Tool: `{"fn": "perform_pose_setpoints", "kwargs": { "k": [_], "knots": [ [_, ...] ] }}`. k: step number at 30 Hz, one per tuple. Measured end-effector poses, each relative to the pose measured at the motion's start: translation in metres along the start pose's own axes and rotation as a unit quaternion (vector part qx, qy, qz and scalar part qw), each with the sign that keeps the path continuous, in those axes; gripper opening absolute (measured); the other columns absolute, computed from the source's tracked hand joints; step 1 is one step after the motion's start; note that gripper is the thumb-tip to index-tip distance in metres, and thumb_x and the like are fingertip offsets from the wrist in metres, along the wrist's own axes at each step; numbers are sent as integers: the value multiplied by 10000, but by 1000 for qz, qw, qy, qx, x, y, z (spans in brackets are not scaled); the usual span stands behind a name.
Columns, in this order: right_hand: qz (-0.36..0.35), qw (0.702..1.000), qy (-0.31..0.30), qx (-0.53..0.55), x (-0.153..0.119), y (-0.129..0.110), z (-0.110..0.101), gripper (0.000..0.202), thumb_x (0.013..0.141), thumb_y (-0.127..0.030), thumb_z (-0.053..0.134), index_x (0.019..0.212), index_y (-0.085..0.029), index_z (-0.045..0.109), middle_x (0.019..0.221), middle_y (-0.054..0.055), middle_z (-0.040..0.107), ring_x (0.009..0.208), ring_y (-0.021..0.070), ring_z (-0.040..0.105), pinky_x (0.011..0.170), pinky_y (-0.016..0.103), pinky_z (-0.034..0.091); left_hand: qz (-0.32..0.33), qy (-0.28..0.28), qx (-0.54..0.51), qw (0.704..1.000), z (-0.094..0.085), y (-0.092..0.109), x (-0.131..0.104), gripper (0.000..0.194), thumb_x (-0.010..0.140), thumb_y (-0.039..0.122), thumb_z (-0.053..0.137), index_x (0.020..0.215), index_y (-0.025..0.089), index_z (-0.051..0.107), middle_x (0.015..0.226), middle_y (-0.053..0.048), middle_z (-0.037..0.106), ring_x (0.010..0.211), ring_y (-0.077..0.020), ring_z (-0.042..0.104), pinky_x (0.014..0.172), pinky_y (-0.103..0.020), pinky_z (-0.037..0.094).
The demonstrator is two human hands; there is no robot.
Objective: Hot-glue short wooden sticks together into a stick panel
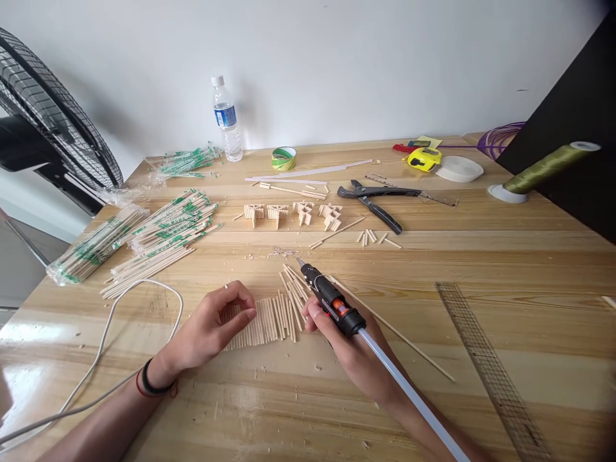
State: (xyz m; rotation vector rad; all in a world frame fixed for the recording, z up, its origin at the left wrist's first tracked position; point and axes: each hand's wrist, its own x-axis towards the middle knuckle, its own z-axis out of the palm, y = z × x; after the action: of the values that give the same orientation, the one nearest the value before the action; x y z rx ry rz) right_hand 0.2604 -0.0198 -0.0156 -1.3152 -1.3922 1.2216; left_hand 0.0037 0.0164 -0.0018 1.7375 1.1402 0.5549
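Observation:
My left hand (212,324) is over the left end of a row of short wooden sticks (262,321), its thumb and index finger curled toward each other; whether anything lies between them is too small to tell. My right hand (346,346) grips a black glue gun (332,298), whose nozzle points up and left and from whose rear a long whitish glue stick runs. Loose sticks (291,289) fan out beside the row, under the gun. Behind them stand several small stick assemblies (277,213).
Wrapped stick bundles (101,244) and a white cable (108,327) lie left, near a fan (52,115). A water bottle (226,122), tape roll (283,158), black cutter (375,199) and yellow tape measure (424,159) are at the back. A clear ruler (486,366) lies right.

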Motion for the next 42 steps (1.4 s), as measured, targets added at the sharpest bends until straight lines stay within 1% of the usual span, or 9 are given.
{"fn": "perform_pose_setpoints", "kwargs": {
  "k": [6, 13, 20, 26, 29, 33, 35, 39, 42],
  "knots": [
    [3, 1000, -2, -18, 0, 2, 0, 231, 1016, -431, 552, 900, -235, 594, 816, 25, 683, 804, 217, 668, 756, 331, 506, 3, 11, 8, 1000, 2, 0, 2, 257, 1016, 424, 599, 915, 188, 611, 823, -6, 582, 708, -137, 480, 629, -266, 390],
    [12, 999, -4, -29, 0, -2, 1, 265, 1000, -460, 548, 852, -242, 575, 789, 30, 681, 772, 219, 659, 693, 319, 494, -7, 15, 27, 999, 2, 2, 2, 355, 1032, 468, 553, 816, 187, 561, 735, 19, 501, 644, -123, 406, 576, -254, 343],
    [16, 999, -8, -40, -1, -3, 0, 260, 994, -455, 544, 848, -241, 566, 782, 27, 677, 762, 211, 651, 687, 312, 482, -8, 10, 25, 1000, -1, 2, 1, 386, 1062, 471, 488, 806, 192, 559, 757, 8, 514, 687, -144, 433, 627, -286, 356],
    [11, 999, -5, -40, 0, -1, 1, 241, 999, -438, 541, 858, -244, 564, 774, 22, 665, 760, 211, 644, 651, 303, 453, 8, 14, 34, 999, -1, 1, 2, 347, 1071, 422, 483, 829, 193, 578, 787, -2, 537, 724, -153, 459, 666, -300, 377],
    [7, 998, 3, -56, 0, -2, 0, 241, 1000, -429, 536, 845, -246, 555, 742, 9, 628, 696, 193, 596, 610, 296, 422, 12, 16, 34, 999, -1, 1, 2, 332, 1066, 413, 503, 845, 188, 609, 815, -20, 579, 731, -155, 485, 655, -295, 388],
    [2, 997, 22, -72, 0, -3, -2, 239, 998, -427, 546, 842, -246, 545, 650, -40, 477, 582, 159, 447, 565, 289, 374, 24, 19, 41, 999, 0, -1, 2, 303, 1035, 382, 571, 818, 182, 639, 812, -24, 603, 721, -152, 505, 649, -292, 389],
    [4, 997, 23, -67, 1, -4, -3, 235, 996, -424, 549, 843, -246, 537, 638, -50, 437, 569, 154, 411, 557, 288, 362, 33, 20, 43, 998, 0, -2, 2, 296, 1025, 363, 592, 794, 183, 634, 803, -20, 603, 719, -150, 513, 660, -295, 394],
    [8, 998, 18, -67, 1, -4, -2, 230, 999, -418, 544, 846, -246, 529, 653, -49, 440, 583, 155, 405, 564, 290, 352, 48, 25, 34, 998, 1, -8, 3, 279, 1002, 324, 638, 761, 187, 608, 794, -14, 604, 739, -152, 537, 696, -302, 406],
    [5, 997, 18, -75, 2, -5, -2, 229, 1002, -420, 540, 855, -246, 529, 680, -40, 474, 605, 159, 426, 587, 294, 366, 37, 40, 8, 998, 2, -9, 4, 277, 971, 335, 682, 757, 188, 586, 779, -4, 588, 723, -146, 522, 675, -292, 404]
  ]
}}
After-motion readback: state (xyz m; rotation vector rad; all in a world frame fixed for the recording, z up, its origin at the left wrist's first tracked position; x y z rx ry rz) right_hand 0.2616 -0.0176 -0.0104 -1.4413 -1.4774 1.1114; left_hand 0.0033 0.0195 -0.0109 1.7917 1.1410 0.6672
